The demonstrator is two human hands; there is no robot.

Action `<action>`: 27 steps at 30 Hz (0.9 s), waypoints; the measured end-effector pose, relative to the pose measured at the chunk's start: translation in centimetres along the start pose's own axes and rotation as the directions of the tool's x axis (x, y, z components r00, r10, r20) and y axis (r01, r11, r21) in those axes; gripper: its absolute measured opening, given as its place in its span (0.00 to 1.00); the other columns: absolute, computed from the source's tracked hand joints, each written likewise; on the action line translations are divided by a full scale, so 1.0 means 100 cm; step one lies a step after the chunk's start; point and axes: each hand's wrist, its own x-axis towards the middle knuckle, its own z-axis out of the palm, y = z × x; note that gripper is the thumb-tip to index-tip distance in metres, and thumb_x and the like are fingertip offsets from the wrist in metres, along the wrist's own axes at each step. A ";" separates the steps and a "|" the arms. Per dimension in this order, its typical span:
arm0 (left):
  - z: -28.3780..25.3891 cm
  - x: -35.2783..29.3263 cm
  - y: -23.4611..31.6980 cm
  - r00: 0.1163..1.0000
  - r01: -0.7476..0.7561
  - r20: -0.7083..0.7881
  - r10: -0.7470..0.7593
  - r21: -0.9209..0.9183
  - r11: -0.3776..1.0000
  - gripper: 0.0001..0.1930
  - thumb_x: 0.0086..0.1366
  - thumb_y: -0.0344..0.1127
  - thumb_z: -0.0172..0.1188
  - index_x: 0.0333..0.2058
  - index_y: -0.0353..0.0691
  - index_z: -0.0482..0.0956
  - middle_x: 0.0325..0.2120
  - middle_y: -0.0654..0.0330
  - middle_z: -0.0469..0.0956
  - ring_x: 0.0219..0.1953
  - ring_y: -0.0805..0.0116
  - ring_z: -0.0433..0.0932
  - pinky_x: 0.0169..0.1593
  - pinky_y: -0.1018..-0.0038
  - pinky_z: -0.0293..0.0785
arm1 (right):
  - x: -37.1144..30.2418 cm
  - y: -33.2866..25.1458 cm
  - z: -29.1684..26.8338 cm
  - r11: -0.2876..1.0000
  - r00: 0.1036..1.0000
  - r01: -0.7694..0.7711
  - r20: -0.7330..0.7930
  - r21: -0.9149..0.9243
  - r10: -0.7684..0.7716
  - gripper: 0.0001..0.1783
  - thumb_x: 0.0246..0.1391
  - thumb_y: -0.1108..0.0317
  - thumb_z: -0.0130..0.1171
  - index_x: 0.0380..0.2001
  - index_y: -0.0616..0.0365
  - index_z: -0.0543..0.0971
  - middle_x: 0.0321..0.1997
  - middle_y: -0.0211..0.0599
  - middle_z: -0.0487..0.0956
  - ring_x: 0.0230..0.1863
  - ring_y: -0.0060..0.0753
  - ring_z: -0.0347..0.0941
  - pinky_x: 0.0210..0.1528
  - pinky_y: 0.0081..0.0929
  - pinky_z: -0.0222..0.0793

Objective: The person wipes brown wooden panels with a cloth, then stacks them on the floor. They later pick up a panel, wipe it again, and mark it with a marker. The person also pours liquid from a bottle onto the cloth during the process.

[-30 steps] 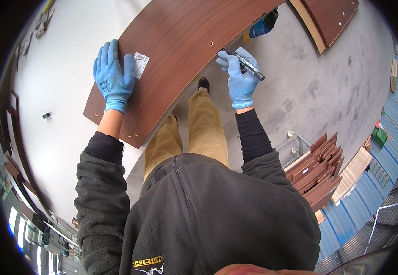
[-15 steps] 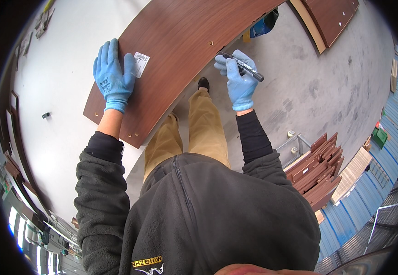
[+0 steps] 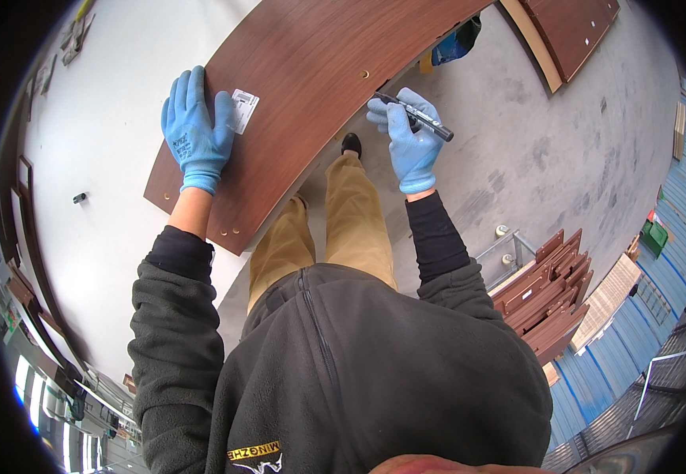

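Person in dark fleece and tan trousers stands at a white counter (image 3: 98,237). Left hand (image 3: 195,130), blue-gloved, lies flat with fingers spread on a brown wood panel (image 3: 295,87), just beside a small white label (image 3: 242,110). Right hand (image 3: 408,136) is closed around a black marker (image 3: 414,117), tip at the panel's near edge. Farther off, stacked brown boards (image 3: 544,288) on the grey floor (image 3: 556,158).

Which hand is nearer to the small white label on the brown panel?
Left. The left hand lies flat on the brown panel, touching the white label. The right hand, holding a black marker, is at the panel's opposite edge.
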 end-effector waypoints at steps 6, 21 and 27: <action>0.001 0.000 0.000 1.000 0.005 0.003 -0.005 0.005 1.000 0.31 0.72 0.48 0.62 0.67 0.36 0.76 0.63 0.44 0.78 0.66 0.46 0.75 0.70 0.53 0.66 | -0.006 0.004 0.000 1.000 0.999 -0.022 0.034 -0.013 0.022 0.15 0.71 0.70 0.60 0.56 0.66 0.74 0.44 0.54 0.90 0.38 0.39 0.90 0.40 0.30 0.85; 0.001 0.001 0.000 1.000 -0.010 -0.015 0.010 0.006 1.000 0.30 0.71 0.48 0.62 0.66 0.36 0.76 0.62 0.45 0.79 0.64 0.46 0.76 0.68 0.54 0.68 | -0.021 -0.001 0.005 0.995 0.996 -0.086 0.023 0.040 0.085 0.09 0.69 0.76 0.60 0.47 0.70 0.77 0.40 0.49 0.89 0.40 0.35 0.90 0.44 0.30 0.89; 0.002 0.000 -0.002 1.000 -0.010 -0.013 0.010 0.004 1.000 0.30 0.71 0.48 0.62 0.66 0.36 0.76 0.62 0.45 0.79 0.64 0.46 0.77 0.68 0.54 0.68 | -0.022 0.000 0.005 0.997 0.998 -0.056 0.040 0.044 0.054 0.09 0.69 0.76 0.59 0.48 0.70 0.77 0.41 0.49 0.89 0.41 0.35 0.90 0.45 0.30 0.89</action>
